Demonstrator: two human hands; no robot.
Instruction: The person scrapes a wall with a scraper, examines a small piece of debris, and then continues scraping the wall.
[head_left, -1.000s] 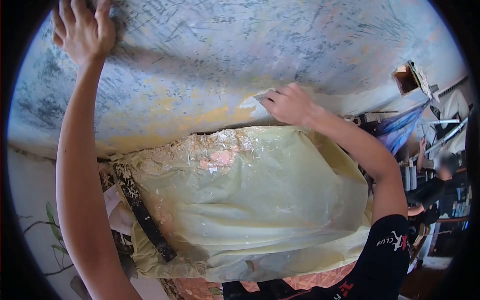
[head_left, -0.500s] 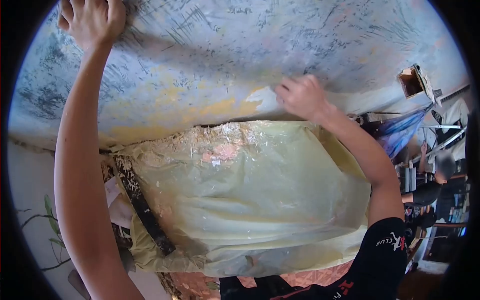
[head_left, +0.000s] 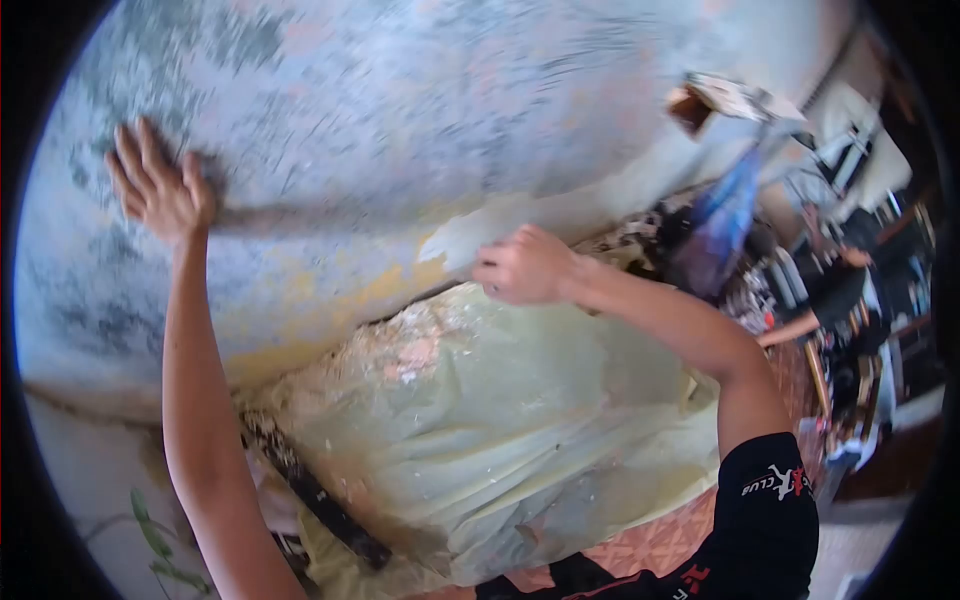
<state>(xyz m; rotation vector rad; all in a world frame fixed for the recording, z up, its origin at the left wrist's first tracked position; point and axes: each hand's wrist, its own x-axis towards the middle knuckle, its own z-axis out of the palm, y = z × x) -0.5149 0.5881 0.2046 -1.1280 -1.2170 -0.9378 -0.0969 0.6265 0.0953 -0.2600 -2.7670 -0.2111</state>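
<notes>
My left hand (head_left: 162, 192) lies flat on the blue-grey painted wall (head_left: 400, 120) at the left, its fingers spread. My right hand (head_left: 525, 267) is curled close to the wall's lower edge, beside a pale patch (head_left: 500, 220) bordered by yellow paint. Whatever its fingers may hold is hidden. Below the hands, a pale green sheet (head_left: 560, 380) is spread out, with crumbled flakes (head_left: 410, 350) along its upper left part.
A dark strip (head_left: 320, 505) lies across the sheet's left side. Leaves (head_left: 150, 535) show at the lower left. An open box (head_left: 710, 105) and blue-purple cloth (head_left: 725, 220) are at the upper right. Another person (head_left: 840, 285) is at the far right.
The view has turned and shifted. My left hand now appears lower, fully in view with fingers spread. My right hand has moved left and down in the view, still curled.
</notes>
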